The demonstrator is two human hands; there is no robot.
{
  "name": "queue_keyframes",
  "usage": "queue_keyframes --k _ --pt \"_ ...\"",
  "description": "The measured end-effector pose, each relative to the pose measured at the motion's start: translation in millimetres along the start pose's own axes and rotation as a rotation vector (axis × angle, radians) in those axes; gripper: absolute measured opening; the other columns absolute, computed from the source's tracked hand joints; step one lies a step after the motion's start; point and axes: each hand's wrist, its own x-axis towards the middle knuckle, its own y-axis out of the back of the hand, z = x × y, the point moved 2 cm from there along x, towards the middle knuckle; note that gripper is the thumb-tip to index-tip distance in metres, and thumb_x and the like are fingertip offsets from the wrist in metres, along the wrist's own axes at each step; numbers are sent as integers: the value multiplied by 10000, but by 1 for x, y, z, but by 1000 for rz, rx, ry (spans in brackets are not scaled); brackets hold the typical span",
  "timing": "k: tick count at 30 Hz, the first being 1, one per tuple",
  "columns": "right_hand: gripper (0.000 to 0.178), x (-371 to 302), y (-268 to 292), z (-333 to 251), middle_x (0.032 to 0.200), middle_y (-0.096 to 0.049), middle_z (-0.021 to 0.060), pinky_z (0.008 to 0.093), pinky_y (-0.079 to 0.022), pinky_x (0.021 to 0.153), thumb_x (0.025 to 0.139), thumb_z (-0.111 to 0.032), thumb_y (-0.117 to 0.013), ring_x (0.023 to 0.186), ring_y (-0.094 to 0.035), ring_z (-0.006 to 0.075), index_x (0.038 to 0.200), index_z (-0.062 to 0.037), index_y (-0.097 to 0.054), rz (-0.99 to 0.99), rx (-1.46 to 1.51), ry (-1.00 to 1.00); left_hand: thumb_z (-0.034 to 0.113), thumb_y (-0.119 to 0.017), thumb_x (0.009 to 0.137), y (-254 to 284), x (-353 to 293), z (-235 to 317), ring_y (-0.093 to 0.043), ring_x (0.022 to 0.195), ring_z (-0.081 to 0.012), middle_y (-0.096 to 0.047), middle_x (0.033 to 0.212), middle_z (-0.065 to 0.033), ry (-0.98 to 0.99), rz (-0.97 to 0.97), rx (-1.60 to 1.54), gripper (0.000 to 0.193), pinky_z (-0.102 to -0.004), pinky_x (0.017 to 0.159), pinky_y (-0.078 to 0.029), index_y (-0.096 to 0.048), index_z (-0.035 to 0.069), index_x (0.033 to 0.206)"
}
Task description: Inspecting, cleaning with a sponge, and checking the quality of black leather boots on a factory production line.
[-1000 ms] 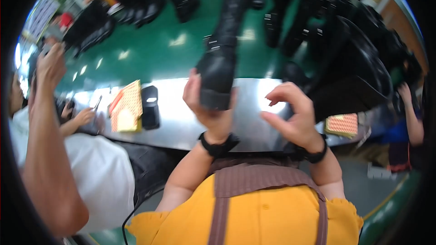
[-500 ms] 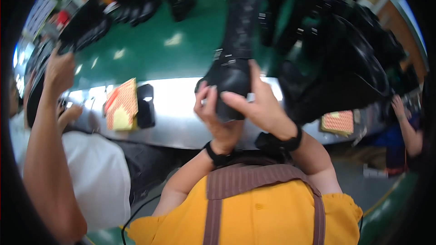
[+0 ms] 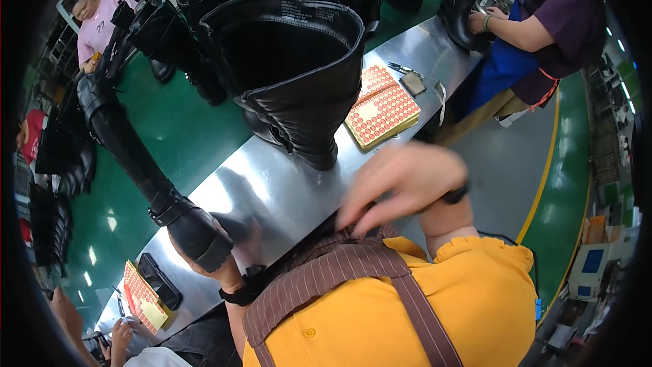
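Note:
My left hand (image 3: 216, 270) is closed under the foot of a tall black boot (image 3: 122, 139), whose buckled shaft leans away toward the far left. Much of that hand is hidden behind the boot's foot. My right hand (image 3: 404, 180), slightly blurred, hovers over the table's near edge with its fingers loosely bent, thumb apart and nothing visible in it. A second tall black boot (image 3: 299, 102) stands upright in front of me on the metal table edge (image 3: 272, 214), its wide top gaping toward me. Right of it lies a stack of sticker sheets (image 3: 382, 110) with red round marks.
More black boots (image 3: 180, 44) stand on the green surface (image 3: 119, 214). Pens (image 3: 402, 68) lie beyond the sticker sheets. At the left are another sticker stack (image 3: 142, 295) and a black tray (image 3: 161, 278). A co-worker in a blue apron (image 3: 499, 61) handles a boot at right; another's hands (image 3: 122, 336) show lower left.
My right hand has let go of the boot and moved back to the right. The left hand has carried the boot leftward. My view has swung to the right.

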Motion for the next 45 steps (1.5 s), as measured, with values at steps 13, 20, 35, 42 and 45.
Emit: queue_keyframes --k 13,20,35,42,45 --pt "147 -145 158 207 887 -754 120 395 -556 816 802 -152 -719 890 -727 291 922 -89 -777 952 -837 -1103 72 -853 738 0 0 13 -597 1201 -273 -577 1343 -142 39 37 54 801 -390 1082 -438 -456 9 1430" --pt "307 -142 192 230 1048 -720 160 390 -535 853 847 -185 -667 999 -695 306 1122 -50 -686 842 -919 -963 52 -737 842 -3 6 17 -639 1119 -254 -619 1290 -148 99 -27 -291 695 -354 989 -514 -430 -7 1462" --pt "348 -150 222 165 1134 -697 186 339 -490 901 1033 -278 -555 1005 -662 256 1210 3 -661 1393 -1188 -497 242 -896 632 14 15 22 -541 1224 -374 -549 1360 -198 -2 90 46 875 -479 1070 -362 -533 46 1404" --pt "339 -26 10 -23 1081 -618 109 304 -466 896 1022 -231 -583 990 -581 162 1181 68 -590 890 -158 115 305 -862 686 29 14 32 -521 1261 -360 -523 1405 -191 -83 125 142 809 -511 1080 -328 -558 103 1408" --pt "239 43 -62 -35 911 -627 59 273 -471 720 926 -155 -706 817 -586 118 1049 30 -618 640 -461 -102 303 -832 727 34 14 37 -514 1276 -357 -528 1405 -194 -103 122 139 752 -508 1088 -317 -568 115 1405"
